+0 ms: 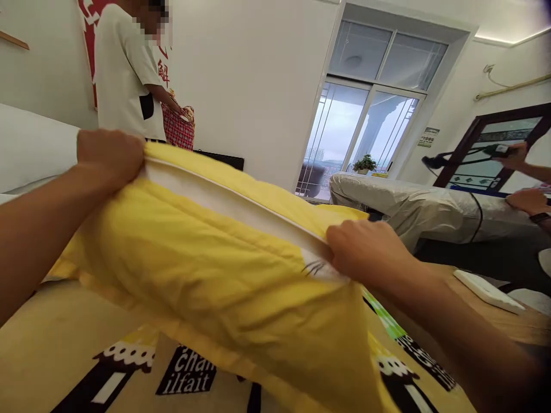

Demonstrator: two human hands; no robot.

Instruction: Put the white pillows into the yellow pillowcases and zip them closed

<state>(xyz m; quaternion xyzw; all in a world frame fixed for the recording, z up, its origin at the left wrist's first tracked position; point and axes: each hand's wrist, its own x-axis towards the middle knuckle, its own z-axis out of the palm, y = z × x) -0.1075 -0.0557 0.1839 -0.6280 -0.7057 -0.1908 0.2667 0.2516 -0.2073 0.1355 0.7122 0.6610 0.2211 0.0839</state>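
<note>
A yellow pillowcase (224, 275) stretches across the middle of the head view, held up and slanting down to the right. Through its long slit shows a white filling (232, 203), which looks like a pillow inside. My left hand (111, 156) is closed on the far left end of the opening. At the right end my right hand (368, 246) grips the edge too, beside a small white patch with black lines. The pillowcase hangs over a tan printed bed cover (51, 344), with its lower side slightly blurred.
A person in a white shirt (124, 80) stands at the back left, holding red plaid cloth (178, 129). At right, another person's hands hold a dark long-handled tool (469, 154) above a plastic-covered mattress (413, 201). A potted plant (365, 163) stands by the window. A white slab (488, 291) lies at right.
</note>
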